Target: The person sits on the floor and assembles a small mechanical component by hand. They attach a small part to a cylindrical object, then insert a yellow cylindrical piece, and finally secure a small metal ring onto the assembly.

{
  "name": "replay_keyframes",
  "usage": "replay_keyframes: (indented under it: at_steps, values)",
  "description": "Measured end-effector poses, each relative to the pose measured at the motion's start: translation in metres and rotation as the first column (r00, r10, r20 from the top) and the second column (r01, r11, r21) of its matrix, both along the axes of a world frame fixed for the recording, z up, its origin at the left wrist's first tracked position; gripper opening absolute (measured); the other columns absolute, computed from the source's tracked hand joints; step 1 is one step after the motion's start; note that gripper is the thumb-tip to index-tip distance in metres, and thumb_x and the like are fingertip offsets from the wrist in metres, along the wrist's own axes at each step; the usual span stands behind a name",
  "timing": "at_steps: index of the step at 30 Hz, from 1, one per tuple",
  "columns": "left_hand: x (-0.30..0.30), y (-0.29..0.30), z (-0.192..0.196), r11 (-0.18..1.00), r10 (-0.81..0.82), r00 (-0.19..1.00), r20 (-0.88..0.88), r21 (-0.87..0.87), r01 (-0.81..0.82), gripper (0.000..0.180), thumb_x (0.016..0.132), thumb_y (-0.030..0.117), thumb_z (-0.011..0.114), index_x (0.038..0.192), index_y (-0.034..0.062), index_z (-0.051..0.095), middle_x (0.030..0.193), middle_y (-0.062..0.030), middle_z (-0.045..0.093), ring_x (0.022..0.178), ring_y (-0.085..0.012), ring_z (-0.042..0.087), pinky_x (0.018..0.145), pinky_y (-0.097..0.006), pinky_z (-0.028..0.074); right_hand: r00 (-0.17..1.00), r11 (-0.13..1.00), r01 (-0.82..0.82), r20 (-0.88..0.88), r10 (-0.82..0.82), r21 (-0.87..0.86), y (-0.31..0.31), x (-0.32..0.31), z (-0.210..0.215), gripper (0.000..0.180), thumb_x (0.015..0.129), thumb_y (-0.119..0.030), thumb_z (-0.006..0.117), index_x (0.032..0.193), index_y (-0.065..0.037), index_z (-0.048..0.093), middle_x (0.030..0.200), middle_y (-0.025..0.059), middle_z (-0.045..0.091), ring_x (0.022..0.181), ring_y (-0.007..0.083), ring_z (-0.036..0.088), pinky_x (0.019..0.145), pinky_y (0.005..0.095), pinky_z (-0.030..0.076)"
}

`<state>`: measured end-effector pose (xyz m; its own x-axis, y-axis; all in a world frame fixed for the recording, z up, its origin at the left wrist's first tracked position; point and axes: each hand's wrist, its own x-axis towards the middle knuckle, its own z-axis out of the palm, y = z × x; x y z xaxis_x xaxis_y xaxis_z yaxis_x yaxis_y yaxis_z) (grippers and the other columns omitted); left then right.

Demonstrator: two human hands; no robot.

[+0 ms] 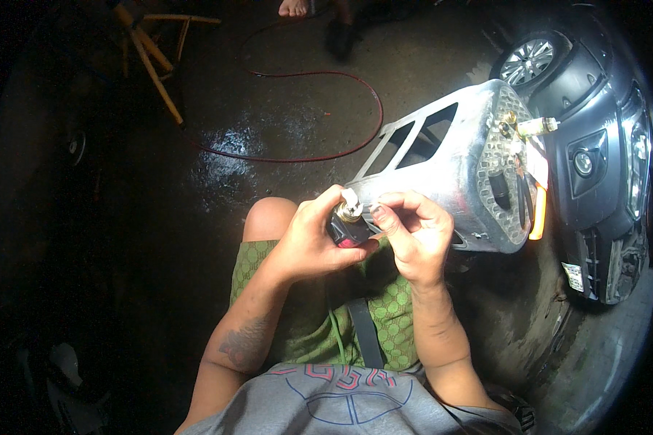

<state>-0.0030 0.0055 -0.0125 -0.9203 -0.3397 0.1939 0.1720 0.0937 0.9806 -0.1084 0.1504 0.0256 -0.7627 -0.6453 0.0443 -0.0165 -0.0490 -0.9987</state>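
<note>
My left hand (313,235) grips a small dark lamp socket (347,229) with a brass collar and a pale bulb tip poking up between thumb and finger. My right hand (412,233) has its fingers curled and pinched at the socket's right side. Both hands are held above my lap, over green patterned shorts (306,319). Right behind them lies a silver tail-light housing (453,163) with cut-out windows, a honeycomb reflector face, an orange strip and a small bulb (537,127) sticking out at its far end.
A dark grey car front (598,159) with wheel and headlight stands at right. A red cable (319,116) loops across the wet concrete floor. Wooden legs (152,61) stand at upper left; another person's bare foot (294,7) shows at the top edge.
</note>
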Motion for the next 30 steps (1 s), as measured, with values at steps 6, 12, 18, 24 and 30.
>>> replay_keyframes:
  at_steps: [6, 12, 18, 24, 30]
  values:
    - [0.0, -0.001, -0.001, 1.0, 0.019, 0.999, -0.031, -0.023, -0.02, 0.046, 0.068, 0.009, 0.088, 0.104, 0.0029, 0.06, 0.088, -0.0115, 0.072, 0.083, -0.0177, 0.073, 0.072, -0.032, 0.056, 0.981, 0.992, -0.112, -0.157, 0.118, 0.051, 0.008, -0.008, 0.004, 0.006, 0.088, 0.001, 0.076, 0.093, 0.003, 0.073, 0.088, 0.0048, 0.071, 0.081, 0.0101, 0.064, 0.075, 0.0255, 0.051]
    - [-0.001, 0.0, 0.0, 1.0, 0.011, 0.999, -0.037, 0.022, -0.01, 0.046, 0.068, 0.009, 0.088, 0.104, 0.0023, 0.06, 0.088, -0.0118, 0.073, 0.083, -0.0175, 0.073, 0.073, -0.032, 0.056, 1.0, 1.0, -0.023, 0.015, 0.022, 0.021, 0.004, -0.004, 0.006, 0.006, 0.088, 0.001, 0.075, 0.093, 0.003, 0.073, 0.087, 0.0051, 0.071, 0.082, 0.0103, 0.065, 0.075, 0.0252, 0.051]
    - [0.0, -0.003, 0.002, 1.0, -0.006, 1.0, -0.031, 0.009, 0.007, 0.045, 0.07, 0.008, 0.087, 0.106, 0.0018, 0.061, 0.087, -0.0109, 0.073, 0.082, -0.0157, 0.073, 0.073, -0.031, 0.056, 0.975, 0.982, -0.126, -0.165, 0.149, 0.141, 0.004, -0.009, 0.01, 0.005, 0.082, 0.003, 0.077, 0.085, 0.002, 0.073, 0.081, 0.0073, 0.071, 0.075, 0.0124, 0.065, 0.07, 0.0271, 0.05]
    - [-0.001, 0.0, 0.002, 1.0, 0.003, 0.999, -0.033, 0.025, -0.002, 0.045, 0.07, 0.009, 0.087, 0.106, 0.0019, 0.061, 0.088, -0.0109, 0.073, 0.083, -0.0152, 0.072, 0.075, -0.031, 0.056, 0.98, 0.997, -0.031, -0.195, 0.045, 0.071, 0.009, -0.014, 0.015, 0.005, 0.082, 0.002, 0.078, 0.084, 0.003, 0.073, 0.079, 0.0058, 0.07, 0.073, 0.0116, 0.063, 0.068, 0.0267, 0.05]
    - [-0.001, -0.001, 0.001, 1.0, 0.012, 0.999, -0.04, 0.012, -0.011, 0.047, 0.069, 0.01, 0.088, 0.107, 0.0015, 0.061, 0.089, -0.0118, 0.072, 0.084, -0.0166, 0.072, 0.076, -0.032, 0.055, 0.934, 0.974, -0.116, -0.311, 0.174, 0.196, 0.007, -0.017, 0.022, 0.008, 0.081, 0.007, 0.075, 0.088, 0.004, 0.073, 0.087, 0.0086, 0.072, 0.082, 0.0143, 0.066, 0.077, 0.0279, 0.051]
